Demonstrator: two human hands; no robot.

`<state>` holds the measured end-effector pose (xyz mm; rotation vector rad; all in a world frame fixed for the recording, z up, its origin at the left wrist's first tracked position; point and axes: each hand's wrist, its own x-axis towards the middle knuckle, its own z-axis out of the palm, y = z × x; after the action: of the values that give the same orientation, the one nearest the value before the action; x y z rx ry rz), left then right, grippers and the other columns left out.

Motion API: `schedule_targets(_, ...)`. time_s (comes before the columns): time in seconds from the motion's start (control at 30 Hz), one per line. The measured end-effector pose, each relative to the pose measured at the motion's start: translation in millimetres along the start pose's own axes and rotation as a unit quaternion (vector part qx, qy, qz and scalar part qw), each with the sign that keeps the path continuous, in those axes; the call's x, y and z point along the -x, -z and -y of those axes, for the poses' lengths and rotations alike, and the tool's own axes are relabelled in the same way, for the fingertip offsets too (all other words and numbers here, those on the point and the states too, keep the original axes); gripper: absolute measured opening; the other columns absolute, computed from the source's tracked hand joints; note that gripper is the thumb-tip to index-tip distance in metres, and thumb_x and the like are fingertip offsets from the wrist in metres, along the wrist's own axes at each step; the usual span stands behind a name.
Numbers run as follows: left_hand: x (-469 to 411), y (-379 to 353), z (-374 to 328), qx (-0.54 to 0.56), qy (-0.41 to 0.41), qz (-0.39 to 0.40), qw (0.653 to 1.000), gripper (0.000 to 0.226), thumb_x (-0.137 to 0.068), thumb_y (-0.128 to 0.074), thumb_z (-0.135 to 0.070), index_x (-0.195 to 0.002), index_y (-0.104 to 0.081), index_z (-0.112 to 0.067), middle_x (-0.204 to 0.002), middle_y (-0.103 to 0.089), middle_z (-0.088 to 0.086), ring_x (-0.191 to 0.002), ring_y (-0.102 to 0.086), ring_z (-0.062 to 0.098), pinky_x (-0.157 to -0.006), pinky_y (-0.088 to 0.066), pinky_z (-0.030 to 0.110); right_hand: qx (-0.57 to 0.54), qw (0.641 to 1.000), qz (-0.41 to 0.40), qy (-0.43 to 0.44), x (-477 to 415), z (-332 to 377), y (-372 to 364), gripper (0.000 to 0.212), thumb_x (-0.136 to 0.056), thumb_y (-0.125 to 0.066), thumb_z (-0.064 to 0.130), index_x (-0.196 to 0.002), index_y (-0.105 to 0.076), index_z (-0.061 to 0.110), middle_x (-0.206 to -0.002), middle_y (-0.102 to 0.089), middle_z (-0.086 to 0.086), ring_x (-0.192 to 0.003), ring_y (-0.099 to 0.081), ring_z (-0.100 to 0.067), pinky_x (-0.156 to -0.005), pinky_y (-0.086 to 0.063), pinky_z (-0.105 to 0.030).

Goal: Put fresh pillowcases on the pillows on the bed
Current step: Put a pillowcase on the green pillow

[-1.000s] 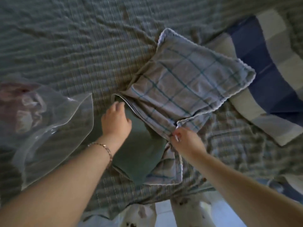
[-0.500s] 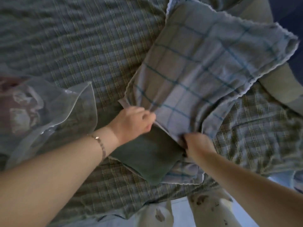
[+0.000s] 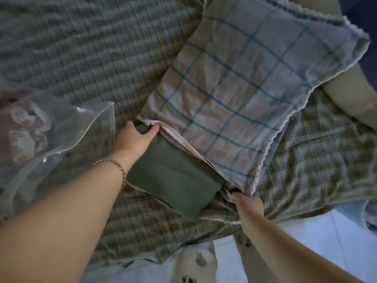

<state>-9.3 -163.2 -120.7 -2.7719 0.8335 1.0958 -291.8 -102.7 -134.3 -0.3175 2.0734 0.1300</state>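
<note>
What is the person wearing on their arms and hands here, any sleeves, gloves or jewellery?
Both arms are bare, with no sleeves in view. The left forearm carries a thin, metallic-looking chain bracelet at the wrist. The right forearm shows nothing worn at the wrist. The left hand and right hand have no gloves, and no ring shows on the visible fingers.
</note>
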Motion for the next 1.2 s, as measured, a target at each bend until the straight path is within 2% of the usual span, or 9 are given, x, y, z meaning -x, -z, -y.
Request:
schedule_targets(0.17,17,25,-13,0.040,0.054,0.135,0.989,0.079,-0.076,-0.054,-0.068,-0.125,-0.054,-0.005,-0.123,-0.057,0.016,-0.109,-0.055,0.032,-0.085,-0.043,0.030,0.041,0.993,-0.026,0.111,29,-16,24,0.015,-0.078,-0.057,0.007,-0.093,-0.058,0.007,-0.072,-0.058,-0.004,-0.065,-0.056,-0.025,-0.057,-0.044,-0.033)
schedule_targets(0.33,78,29,-44,0.362,0.147,0.370,0.843,0.046,-0.080,-0.056,-0.057,-0.088,-0.074,-0.016,-0.085,-0.074,0.008,-0.075,-0.070,0.020,-0.071,-0.049,0.028,-0.020,0.970,-0.196,0.141,35,2,80,0.027,-0.082,-0.058,0.003,-0.108,-0.052,0.007,-0.101,-0.055,-0.014,-0.089,-0.052,-0.029,-0.076,-0.043,-0.039)
schedule_targets(0.47,110,7,-37,0.281,0.130,0.331,0.891,0.040,-0.066,-0.076,-0.043,-0.096,-0.068,-0.017,-0.097,-0.070,0.006,-0.090,-0.065,0.024,-0.082,-0.051,0.035,0.069,0.902,-0.171,0.390,38,-8,96,0.025,-0.081,-0.062,0.029,-0.101,-0.052,0.018,-0.106,-0.053,-0.003,-0.102,-0.050,-0.024,-0.082,-0.046,-0.037)
schedule_targets(0.63,99,-7,-3,0.071,0.073,0.148,0.984,0.035,-0.070,-0.073,-0.022,-0.102,-0.062,-0.011,-0.102,-0.066,0.012,-0.090,-0.061,0.029,-0.076,-0.047,0.030,0.062,0.981,0.124,0.137,13,0,61,0.076,-0.072,-0.072,0.050,-0.131,-0.045,0.010,-0.131,-0.049,-0.011,-0.118,-0.050,-0.030,-0.101,-0.042,-0.041)
schedule_targets(0.77,103,-16,7,0.049,0.070,0.179,0.980,0.040,-0.073,-0.072,-0.030,-0.105,-0.058,-0.010,-0.103,-0.064,0.010,-0.092,-0.060,0.030,-0.075,-0.046,0.031,-0.022,0.983,0.173,0.062,16,7,37,0.079,-0.068,-0.074,0.052,-0.130,-0.048,0.012,-0.128,-0.056,-0.005,-0.109,-0.055,-0.023,-0.097,-0.044,-0.034)
schedule_targets(0.9,144,-30,-20,-0.128,-0.175,0.156,0.964,0.063,-0.073,-0.063,-0.040,-0.126,-0.034,-0.026,-0.106,-0.063,0.003,-0.097,-0.061,0.031,-0.072,-0.043,0.029,-0.138,0.934,0.323,0.057,49,15,28,0.103,-0.040,-0.076,0.069,-0.127,-0.055,0.017,-0.119,-0.064,0.005,-0.109,-0.060,-0.014,-0.099,-0.044,-0.037)
schedule_targets(0.97,164,-31,-31,-0.136,-0.283,0.155,0.937,0.071,-0.072,-0.062,-0.040,-0.133,-0.029,-0.027,-0.120,-0.060,0.003,-0.108,-0.057,0.028,-0.083,-0.043,0.031,-0.123,0.930,0.334,0.093,65,21,34,0.103,-0.032,-0.078,0.066,-0.121,-0.060,0.018,-0.109,-0.069,0.006,-0.100,-0.065,-0.011,-0.084,-0.051,-0.028)
schedule_targets(1.1,167,-13,-36,0.197,-0.243,0.393,0.865,0.061,-0.071,-0.058,-0.018,-0.130,-0.047,-0.029,-0.123,-0.058,-0.002,-0.113,-0.055,0.006,-0.094,-0.045,0.021,-0.031,0.972,0.208,0.102,70,44,47,0.071,-0.044,-0.085,0.048,-0.105,-0.066,0.015,-0.093,-0.070,-0.002,-0.083,-0.066,-0.017,-0.063,-0.052,-0.024)
schedule_targets(1.2,143,-2,-25,0.247,-0.232,0.340,0.877,0.038,-0.083,-0.049,0.004,-0.104,-0.060,-0.025,-0.107,-0.066,-0.001,-0.093,-0.062,-0.001,-0.083,-0.050,0.017,0.032,0.980,0.131,0.148,69,65,63,0.035,-0.069,-0.075,0.033,-0.098,-0.067,0.014,-0.079,-0.065,0.001,-0.070,-0.063,-0.016,-0.055,-0.047,-0.019)
